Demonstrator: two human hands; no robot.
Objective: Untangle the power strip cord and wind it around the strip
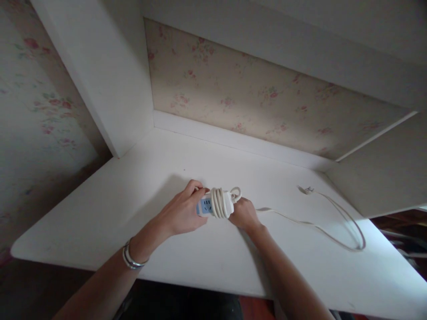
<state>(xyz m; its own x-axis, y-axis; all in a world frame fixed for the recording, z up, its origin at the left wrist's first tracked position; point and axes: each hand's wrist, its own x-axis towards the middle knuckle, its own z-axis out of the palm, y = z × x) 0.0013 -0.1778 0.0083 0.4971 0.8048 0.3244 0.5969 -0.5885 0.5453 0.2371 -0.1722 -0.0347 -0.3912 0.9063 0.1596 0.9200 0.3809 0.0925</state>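
My left hand (183, 211) is closed around the left end of a white power strip (206, 206) with blue socket faces, held up over the desk. Several turns of its cream cord (219, 202) are wrapped around the strip's right part. At the strip's right end, a small cord loop sticks up. Just behind that end is my right hand (246, 214), its fingers curled and mostly hidden by the strip. From it the loose cord runs right across the desk, bends back in a wide curve and ends in a plug (308, 190).
The white desk (160, 164) has a rounded left front corner. White panels (110, 71) rise at its left and right sides, and flowered wallpaper (247, 98) covers the wall behind. An overhead white board (283, 44) spans the top. Dark clutter shows at far right.
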